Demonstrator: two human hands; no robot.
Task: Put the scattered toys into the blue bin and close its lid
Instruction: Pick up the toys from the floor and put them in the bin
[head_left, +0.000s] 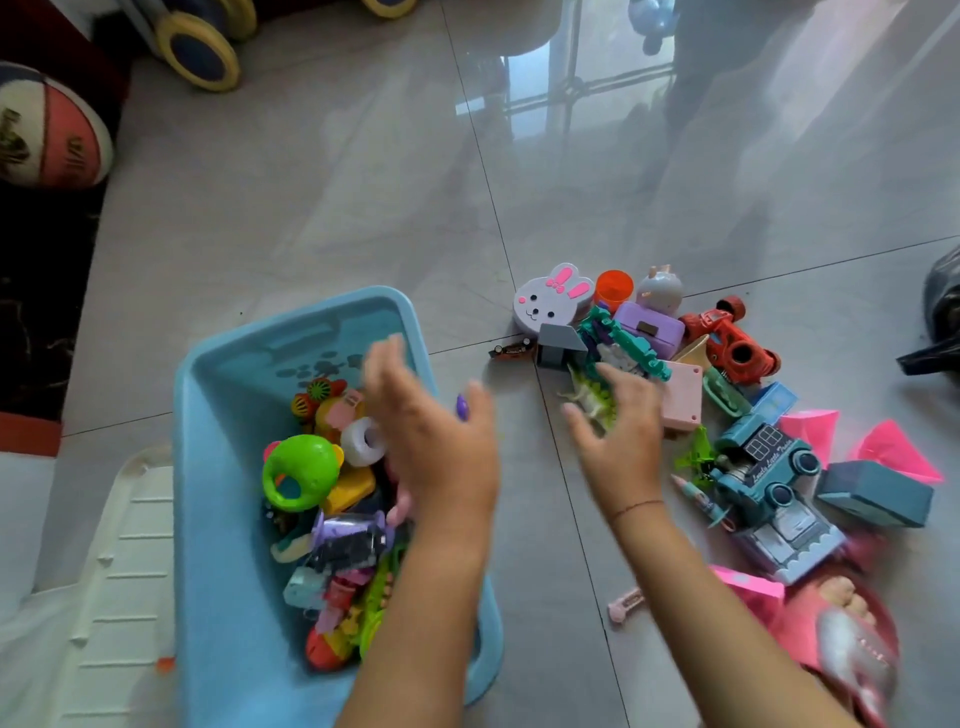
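Observation:
The blue bin stands open on the floor at lower left, with several toys inside, among them a green ring rattle. My left hand hovers open over the bin's right rim, fingers spread and empty. A small purple piece shows just beside it. My right hand is open over the toy pile to the right, above a pale green dinosaur. In the pile lie a bunny-faced box, a red monster truck, a blue toy bus and a pink square box.
The white lid lies flat left of the bin. A basketball and a ride-on toy's wheels sit at the upper left. A black bag is at the right edge. My foot in a pink slipper is at lower right.

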